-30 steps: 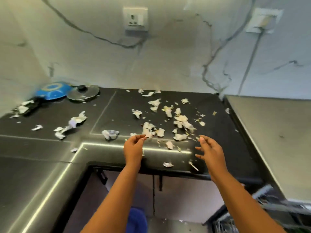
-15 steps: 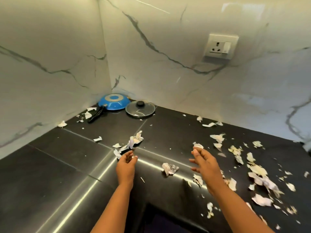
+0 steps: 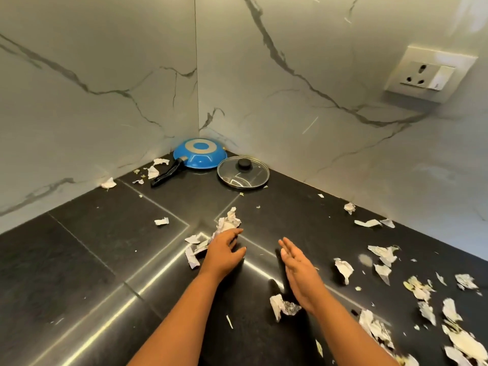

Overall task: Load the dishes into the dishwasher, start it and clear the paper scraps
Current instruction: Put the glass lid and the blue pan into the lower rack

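Observation:
Torn paper scraps lie scattered over the black countertop (image 3: 79,260). One crumpled clump of scraps (image 3: 228,223) sits just beyond my left hand (image 3: 224,253), which reaches over the counter with loosely spread fingers touching the clump's near edge. My right hand (image 3: 298,268) hovers beside it, palm turned inward, fingers straight, holding nothing. Another scrap (image 3: 281,306) lies under my right wrist, and many more scraps (image 3: 449,313) cover the counter to the right.
An upturned blue frying pan (image 3: 200,154) with a black handle and a glass lid (image 3: 243,172) sit in the far corner against the marble walls. A wall socket (image 3: 429,73) is on the right wall. Small scraps (image 3: 161,221) lie to the left.
The view has swung left toward the corner. Both hands have moved forward over the counter, and my left hand has come up to the crumpled clump and spread its fingers.

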